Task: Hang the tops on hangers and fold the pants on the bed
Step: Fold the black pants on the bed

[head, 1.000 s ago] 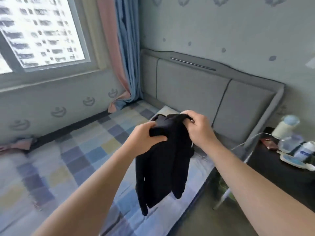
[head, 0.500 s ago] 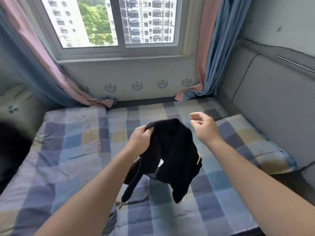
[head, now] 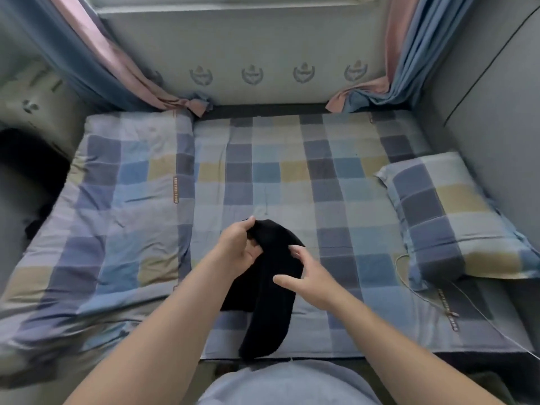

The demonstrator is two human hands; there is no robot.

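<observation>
Bunching may spoil the black garment (head: 271,290) over the bed (head: 292,176): only the left hand (head: 238,247) pinches it, and the right hand (head: 306,277) has its fingers spread, grasping nothing.

The black garment (head: 271,287) is bunched into a long, dark shape over the checked bed (head: 336,200). The left hand (head: 238,247) grips its upper end, and its lower end reaches the bed's near edge.

Left hand (head: 238,248) grips black garment (head: 276,290) over bed (head: 292,171).
</observation>
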